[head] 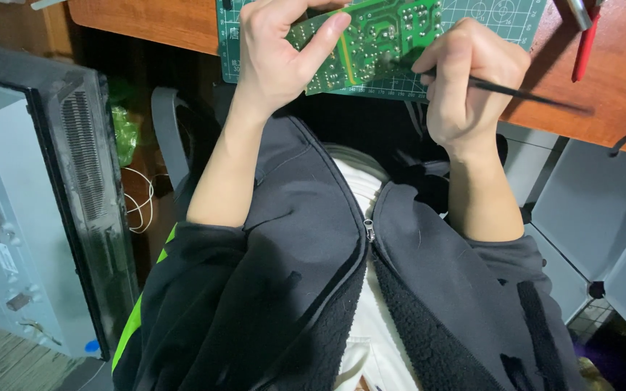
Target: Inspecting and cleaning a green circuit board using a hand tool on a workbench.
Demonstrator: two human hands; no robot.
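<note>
Head view looks down on a green circuit board [374, 40], solder side up, held tilted above a green cutting mat [487, 18] at the edge of a wooden desk [610, 94]. The left hand [277, 54] is clamped on the board's near-left corner, thumb across its face. The right hand [465, 83] is closed in a pen grip around a thin black tool [523, 94], whose tip meets the board near its middle; what kind of tool it is cannot be told. Doing this well seems to call for keeping the board steady, perhaps braced against the mat, with light, short tip movements and fingers kept off the joints being worked. A red-handled tool [585, 47] lies well apart on the desk.
</note>
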